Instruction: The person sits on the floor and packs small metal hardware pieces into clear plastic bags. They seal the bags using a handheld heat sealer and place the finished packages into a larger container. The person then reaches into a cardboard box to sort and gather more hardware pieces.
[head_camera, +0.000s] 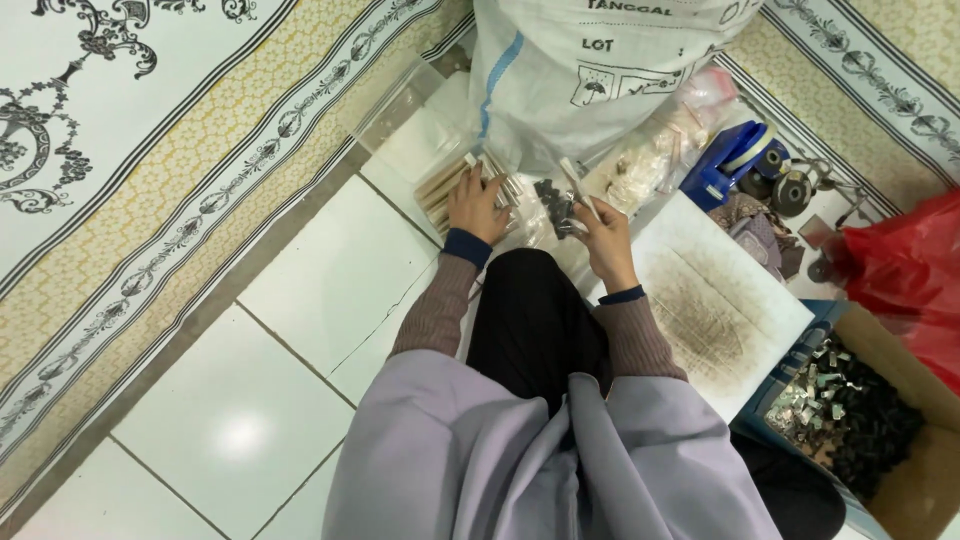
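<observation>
Tiled floor with patterned rugs on two sides

We look down on glossy white floor tiles with dark grout lines, where a soft spot of overhead light reflects at the lower left. We see a cream and yellow rug with a black scroll border running diagonally along the left, and a matching rug reaches in at the upper right corner.

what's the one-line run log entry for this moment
left hand: on wooden sticks | right hand: holds one stick | box of small parts: right
</observation>
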